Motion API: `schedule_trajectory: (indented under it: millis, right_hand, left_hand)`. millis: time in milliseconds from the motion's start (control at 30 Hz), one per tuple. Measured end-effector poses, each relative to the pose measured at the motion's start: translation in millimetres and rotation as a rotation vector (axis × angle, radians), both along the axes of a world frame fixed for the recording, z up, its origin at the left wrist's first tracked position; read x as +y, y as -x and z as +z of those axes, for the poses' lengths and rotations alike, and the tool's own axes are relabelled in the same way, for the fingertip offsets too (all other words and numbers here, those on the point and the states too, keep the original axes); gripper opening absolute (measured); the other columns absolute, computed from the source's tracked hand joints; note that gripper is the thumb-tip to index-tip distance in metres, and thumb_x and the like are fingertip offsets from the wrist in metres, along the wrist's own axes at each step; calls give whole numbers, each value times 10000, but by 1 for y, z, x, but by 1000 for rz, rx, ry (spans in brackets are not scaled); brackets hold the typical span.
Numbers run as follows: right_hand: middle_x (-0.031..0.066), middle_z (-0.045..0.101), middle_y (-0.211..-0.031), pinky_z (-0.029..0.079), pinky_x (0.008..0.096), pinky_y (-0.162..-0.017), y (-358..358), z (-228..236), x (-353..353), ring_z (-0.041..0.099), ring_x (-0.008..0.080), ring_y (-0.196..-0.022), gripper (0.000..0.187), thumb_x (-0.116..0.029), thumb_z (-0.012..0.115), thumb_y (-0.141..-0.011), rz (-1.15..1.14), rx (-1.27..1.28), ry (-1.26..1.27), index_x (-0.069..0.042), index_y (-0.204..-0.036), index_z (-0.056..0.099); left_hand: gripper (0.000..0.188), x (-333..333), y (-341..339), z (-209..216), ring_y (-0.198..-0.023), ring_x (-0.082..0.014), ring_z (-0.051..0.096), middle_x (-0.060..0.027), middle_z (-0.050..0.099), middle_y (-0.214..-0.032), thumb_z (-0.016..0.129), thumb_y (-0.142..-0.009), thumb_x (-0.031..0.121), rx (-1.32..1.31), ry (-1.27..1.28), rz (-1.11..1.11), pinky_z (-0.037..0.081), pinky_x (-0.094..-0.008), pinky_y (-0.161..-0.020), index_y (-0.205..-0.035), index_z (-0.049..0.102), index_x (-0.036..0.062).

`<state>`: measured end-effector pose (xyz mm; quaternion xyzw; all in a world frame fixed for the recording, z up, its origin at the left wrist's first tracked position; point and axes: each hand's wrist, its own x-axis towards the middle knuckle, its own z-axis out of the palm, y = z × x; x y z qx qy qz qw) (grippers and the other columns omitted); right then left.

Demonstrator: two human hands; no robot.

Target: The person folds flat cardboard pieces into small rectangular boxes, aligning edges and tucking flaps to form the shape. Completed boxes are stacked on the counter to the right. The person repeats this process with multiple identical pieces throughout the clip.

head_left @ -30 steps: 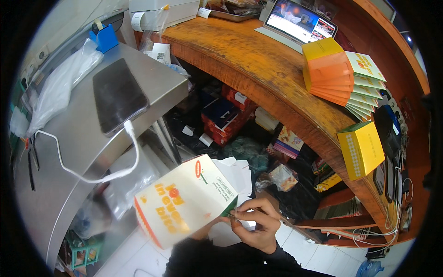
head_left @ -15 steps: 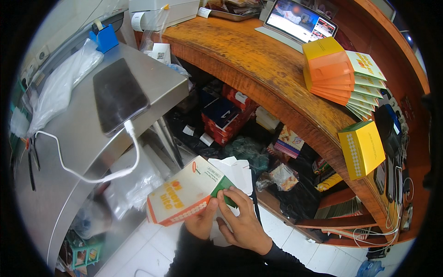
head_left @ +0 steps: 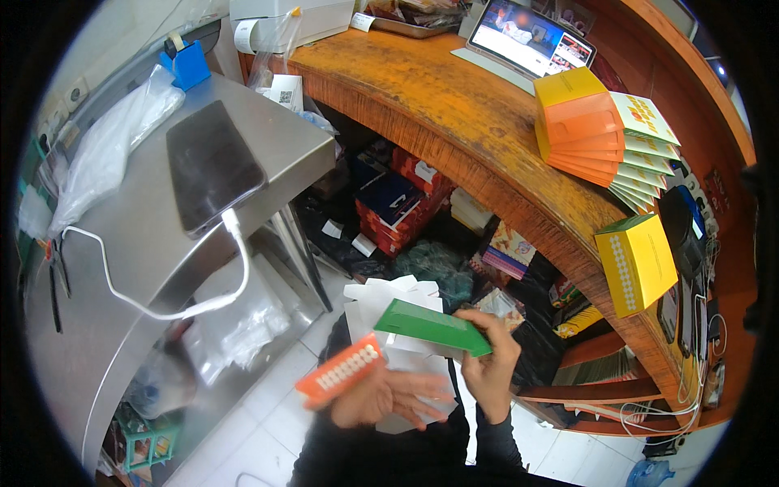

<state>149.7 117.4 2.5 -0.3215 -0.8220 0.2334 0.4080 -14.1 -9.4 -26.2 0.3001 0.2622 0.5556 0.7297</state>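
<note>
A folded paper food box is in front of me, now showing its green panel [head_left: 434, 327] and its orange panel with a row of white shapes [head_left: 341, 371]. My right hand [head_left: 491, 365] pinches the right end of the green panel between thumb and fingers. My left hand [head_left: 389, 398] is below, fingers stretched out and blurred, beside the orange panel; the frame does not show whether it bears the box. White folded cartons [head_left: 369, 302] lie just behind, partly covered by the box.
On the wooden counter [head_left: 422, 97] stand a fanned stack of orange, white and yellow boxes [head_left: 580, 130], a yellow box [head_left: 637, 264] and a lit tablet [head_left: 531, 36]. A phone [head_left: 213, 166] with a white cable lies on the steel table [head_left: 284, 154], near plastic bags [head_left: 114, 154].
The box has been turned, so its printed white face no longer shows and the green panel has swung up. My right hand has moved right; my left hand's fingers have spread.
</note>
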Motion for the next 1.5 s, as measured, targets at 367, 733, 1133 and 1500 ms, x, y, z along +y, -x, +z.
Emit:
schedule_trajectory:
  millis: [367,733,1133,1500]
  right_hand:
    - [131,725,-953,514,316,-831,-5,1,6,695,218,-904,447,64,703,-746,-129,286,40,-3,-1165,562]
    - [105,612,-1049,410,389,-853,7,2,-24,541,288,-997,404,-9,789,-623,-82,112,-269,-80,-969,592]
    - [124,590,-1043,475,269,-852,18,5,-39,586,138,-971,268,-27,663,-891,250,715,581,28,-1096,499]
    - [181,701,-954,531,298,-816,14,-11,-45,685,200,-902,154,18,773,-770,350,441,413,45,-896,689]
  left_hand:
    - [1204,-12,-3,32,-1076,-424,639,-318,580,-1238,321,-750,902,-14,-154,92,550,-394,-841,-1368,391,-129]
    - [488,12,-17,25,-928,-288,697,-147,666,-1085,707,-710,-82,1255,-540,989,587,-332,-753,-1170,649,71]
    - [312,11,-19,20,-886,-319,726,-124,717,-959,764,-621,-12,1329,-751,1032,622,-342,-724,-925,726,48]
    - [141,7,-26,15,-890,-320,702,-178,655,-882,765,-744,-14,904,-383,1154,566,-467,-884,-873,714,-40]
